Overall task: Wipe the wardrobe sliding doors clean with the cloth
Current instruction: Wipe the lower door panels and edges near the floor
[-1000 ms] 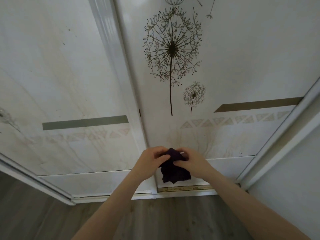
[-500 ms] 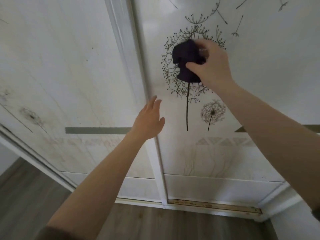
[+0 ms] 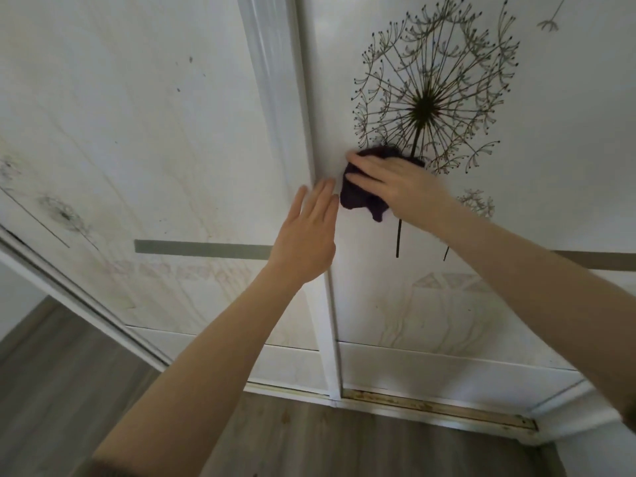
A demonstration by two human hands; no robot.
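Note:
Two white sliding wardrobe doors fill the view. The right door (image 3: 516, 304) carries a large dandelion print; the left door (image 3: 120, 132) is streaked with faint brown marks. My right hand (image 3: 399, 187) presses a dark purple cloth (image 3: 361, 197) flat against the right door, just below the dandelion head and near the door's left edge. Its fingers lie straight across the cloth. My left hand (image 3: 309, 232) rests with straight fingers over the vertical frame (image 3: 275, 80) between the two doors, just left of the cloth.
A rusty floor track (image 3: 430, 406) runs under the right door. Grey wood floor (image 3: 69, 390) lies below. A white wall (image 3: 602, 456) stands at the lower right corner.
My right hand has swept the cloth down and left from the dandelion head to below it, fingers flattening over it. My left hand moved up along the frame.

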